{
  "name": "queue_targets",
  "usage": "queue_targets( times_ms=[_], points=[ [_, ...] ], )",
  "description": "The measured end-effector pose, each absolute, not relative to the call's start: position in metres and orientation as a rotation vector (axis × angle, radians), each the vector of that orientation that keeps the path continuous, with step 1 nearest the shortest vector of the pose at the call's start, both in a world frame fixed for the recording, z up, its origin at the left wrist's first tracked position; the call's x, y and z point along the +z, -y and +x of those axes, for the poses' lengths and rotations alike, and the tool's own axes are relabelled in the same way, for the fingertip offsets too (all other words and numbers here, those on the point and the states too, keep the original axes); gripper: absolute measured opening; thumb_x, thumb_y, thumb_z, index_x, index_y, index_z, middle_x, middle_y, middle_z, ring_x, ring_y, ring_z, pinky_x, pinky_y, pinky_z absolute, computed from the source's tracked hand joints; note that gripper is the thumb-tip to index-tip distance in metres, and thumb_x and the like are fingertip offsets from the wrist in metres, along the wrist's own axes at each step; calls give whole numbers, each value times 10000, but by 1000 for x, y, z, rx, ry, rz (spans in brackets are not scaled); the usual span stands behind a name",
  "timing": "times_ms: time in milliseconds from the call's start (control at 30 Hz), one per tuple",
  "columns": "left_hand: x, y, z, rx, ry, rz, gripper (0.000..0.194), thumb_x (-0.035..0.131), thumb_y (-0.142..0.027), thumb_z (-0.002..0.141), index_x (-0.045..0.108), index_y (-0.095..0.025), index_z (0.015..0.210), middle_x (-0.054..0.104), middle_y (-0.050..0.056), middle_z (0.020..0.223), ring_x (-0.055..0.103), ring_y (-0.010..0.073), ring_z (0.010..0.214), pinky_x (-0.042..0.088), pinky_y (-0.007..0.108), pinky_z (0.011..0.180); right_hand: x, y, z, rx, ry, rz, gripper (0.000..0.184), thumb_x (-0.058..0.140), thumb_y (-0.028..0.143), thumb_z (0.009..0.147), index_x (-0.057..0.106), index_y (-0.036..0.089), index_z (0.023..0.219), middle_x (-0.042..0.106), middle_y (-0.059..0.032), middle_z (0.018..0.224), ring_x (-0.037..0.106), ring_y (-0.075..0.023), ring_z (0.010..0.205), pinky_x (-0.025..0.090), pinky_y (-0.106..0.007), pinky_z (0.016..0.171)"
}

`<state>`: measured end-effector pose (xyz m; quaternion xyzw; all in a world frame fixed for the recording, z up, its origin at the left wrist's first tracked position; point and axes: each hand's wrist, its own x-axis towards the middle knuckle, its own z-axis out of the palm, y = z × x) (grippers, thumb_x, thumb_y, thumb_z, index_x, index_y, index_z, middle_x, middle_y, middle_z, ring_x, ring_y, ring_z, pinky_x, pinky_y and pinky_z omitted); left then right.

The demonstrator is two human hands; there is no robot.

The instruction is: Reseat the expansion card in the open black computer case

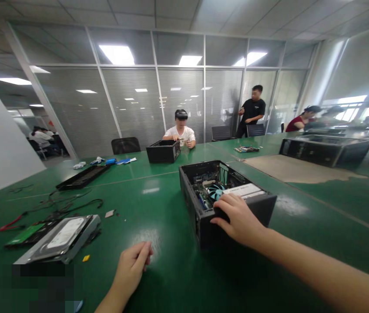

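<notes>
An open black computer case (187, 195) lies on the green table in front of me. Inside it are a circuit board, a cooling fan (215, 191) with light-blue blades, and a pale box-shaped part (245, 191). My right hand (236, 217) grips the near edge of the case, fingers over the rim and thumb on the outer wall. To the left of the case, my left hand (134, 263) rests low over the table with its fingers curled together. Whatever it may hold is hidden.
At left lie a hard drive (65, 234), a green circuit board (29, 234), cables (57, 208), a yellow piece (86, 258) and a black panel (86, 176). Across the table a person sits behind another case (161, 152). A larger case (324, 150) stands at right by brown cardboard (289, 167).
</notes>
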<state>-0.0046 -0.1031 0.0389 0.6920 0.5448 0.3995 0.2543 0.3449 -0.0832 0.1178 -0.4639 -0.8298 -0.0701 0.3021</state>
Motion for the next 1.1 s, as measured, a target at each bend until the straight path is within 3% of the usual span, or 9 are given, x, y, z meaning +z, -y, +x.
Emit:
queue_targets(
  times_ms=[167,333,433,567,767,900,1100],
  points=[
    [38,106,-4,1063,-1492,1869,446,460,-477,954,647,-170,690,602,-7,552,568,143,498,437,220,532,108,178,312,-252,2204,-1044,262,553,409,914,649,244,1094,672,-115,993,586,-293,901,503,-471,794],
    [36,107,-2,1042,-1518,1855,492,438,-500,961,632,-166,656,553,-16,529,531,138,498,404,218,521,141,212,312,-317,2478,-740,322,560,303,905,642,251,1212,712,-60,913,630,-239,790,539,-378,698],
    [34,106,-2,1021,-1518,1865,502,438,-508,961,623,-165,645,537,-17,536,526,137,516,390,217,524,192,173,318,-93,2574,-855,240,560,369,920,683,283,1107,705,-60,951,639,-219,823,529,-342,714],
    [32,104,-4,1001,-1514,1871,509,432,-525,957,606,-169,638,537,-18,545,532,139,524,388,222,532,221,56,314,-152,2646,-1169,318,529,432,932,693,185,1048,696,-105,1010,649,-240,915,495,-352,807],
    [33,103,-8,979,-1516,1849,497,420,-515,966,617,-166,671,574,-12,555,552,137,497,407,231,541,159,-77,290,-341,3070,-1572,412,694,352,790,709,89,1107,705,-207,1075,684,-321,959,532,-377,768],
    [32,102,-9,953,-1508,1866,503,399,-508,978,601,-171,664,558,-19,551,550,132,503,404,227,545,127,-93,284,-351,3089,-1605,373,708,266,757,728,74,1075,713,-221,1050,696,-304,964,543,-358,807],
    [30,98,-7,912,-1494,1955,502,396,-465,985,567,-175,611,544,-21,534,553,130,511,390,225,551,119,-96,284,-386,3013,-1606,275,651,157,804,736,89,1056,712,-233,1046,693,-295,997,533,-366,854]
  ],
)
